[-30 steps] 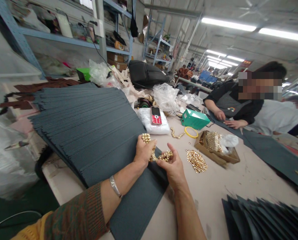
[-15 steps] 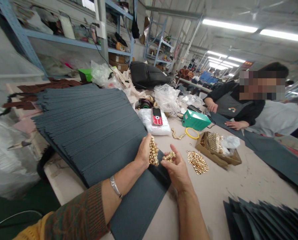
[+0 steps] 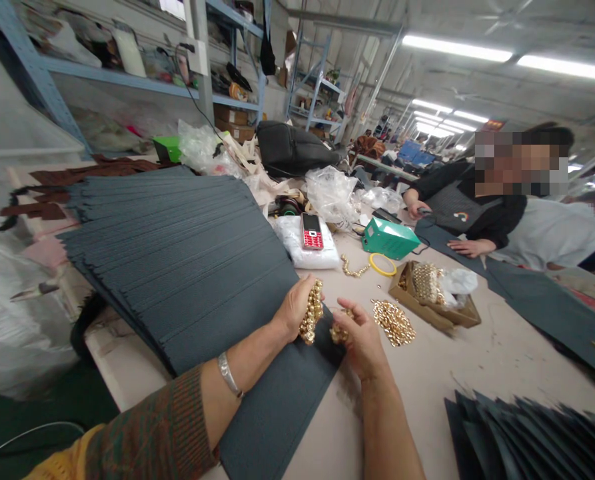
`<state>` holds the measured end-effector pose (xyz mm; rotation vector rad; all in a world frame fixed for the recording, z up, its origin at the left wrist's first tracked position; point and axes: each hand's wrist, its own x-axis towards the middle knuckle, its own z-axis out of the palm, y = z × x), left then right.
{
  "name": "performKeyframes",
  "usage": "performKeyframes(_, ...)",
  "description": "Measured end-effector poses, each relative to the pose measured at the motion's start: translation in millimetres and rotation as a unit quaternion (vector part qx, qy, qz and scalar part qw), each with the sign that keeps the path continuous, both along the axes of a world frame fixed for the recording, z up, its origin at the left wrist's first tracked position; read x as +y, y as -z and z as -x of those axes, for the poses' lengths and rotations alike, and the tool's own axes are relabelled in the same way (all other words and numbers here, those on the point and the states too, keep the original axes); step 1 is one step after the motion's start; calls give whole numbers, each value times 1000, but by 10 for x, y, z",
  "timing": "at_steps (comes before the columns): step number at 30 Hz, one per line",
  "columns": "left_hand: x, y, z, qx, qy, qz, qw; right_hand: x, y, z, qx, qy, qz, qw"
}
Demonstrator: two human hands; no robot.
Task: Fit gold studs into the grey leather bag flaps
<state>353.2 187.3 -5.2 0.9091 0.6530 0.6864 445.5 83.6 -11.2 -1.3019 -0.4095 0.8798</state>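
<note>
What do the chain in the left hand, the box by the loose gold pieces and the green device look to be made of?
Chain in the left hand: gold-coloured, polished metal or plated plastic; bright glints leave both open.
Box: probably matte cardboard, brown with plain thin walls.
Green device: painted metal or plastic casing, smooth with crisp edges.

Gold chains (image 3: 311,312) in both hands (image 3: 296,308)

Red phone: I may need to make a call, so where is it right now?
In the head view, the red phone lies near the middle, face up on the white plastic packet, left of the teal box and beyond the left hand.
</note>
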Motion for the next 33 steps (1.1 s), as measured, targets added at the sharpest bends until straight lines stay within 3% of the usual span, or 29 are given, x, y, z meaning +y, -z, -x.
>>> performKeyframes(4, -10, -7, 23, 5, 3, -73, 997, 38, -31, 93, -97, -45, 38, 994)
performKeyframes(7, -9, 0, 29, 11, 17, -106, 994, 70, -72, 161, -155, -37, 53, 986)
performKeyframes(13, -20, 1, 38, 5, 60, -130, 990, 48, -84, 141, -187, -43, 71, 979)
performKeyframes(17, -25, -15, 38, -4, 97, -114, 989, 14, -52, 105, -161, -47, 67, 984)
performKeyframes(22, -26, -7, 36, 0, 134, -73, 988, -30, -12, 48, -19, -108, -5, 994)
performKeyframes(25, -29, 24, 33, 21, 134, -84, 987, -33, -40, 4, 26, -59, -32, 997)
performKeyframes(29, -24, 58, 21, 39, 126, -126, 983, -4, -85, -45, 29, 36, -9, 999)
performKeyframes(33, -18, 7, 42, 32, 57, -198, 978, 20, -92, -54, 25, 58, 2, 998)
